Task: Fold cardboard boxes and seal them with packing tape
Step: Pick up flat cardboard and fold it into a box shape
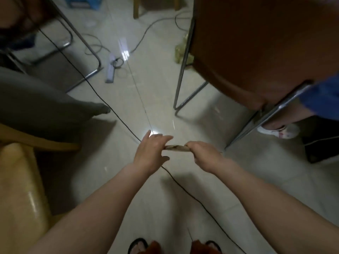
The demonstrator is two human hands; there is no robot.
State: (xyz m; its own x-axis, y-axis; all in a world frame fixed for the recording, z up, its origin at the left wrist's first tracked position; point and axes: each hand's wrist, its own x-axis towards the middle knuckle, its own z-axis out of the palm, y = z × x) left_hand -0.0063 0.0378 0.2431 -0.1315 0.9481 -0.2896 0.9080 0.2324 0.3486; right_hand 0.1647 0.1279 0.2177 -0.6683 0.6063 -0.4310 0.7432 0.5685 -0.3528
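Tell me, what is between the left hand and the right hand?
In the head view, a flat tan cardboard-like piece spans from the left hand to the right hand; both hold its ends.

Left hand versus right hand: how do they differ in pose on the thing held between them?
The left hand has its fingers stretched almost straight over one end of the flat tan piece, thumb beneath; the right hand is curled into a fist round the other end. The left hand's fingers show singly; the right hand's are tucked out of sight. Both hold the same piece above the floor. What the piece is cannot be told.
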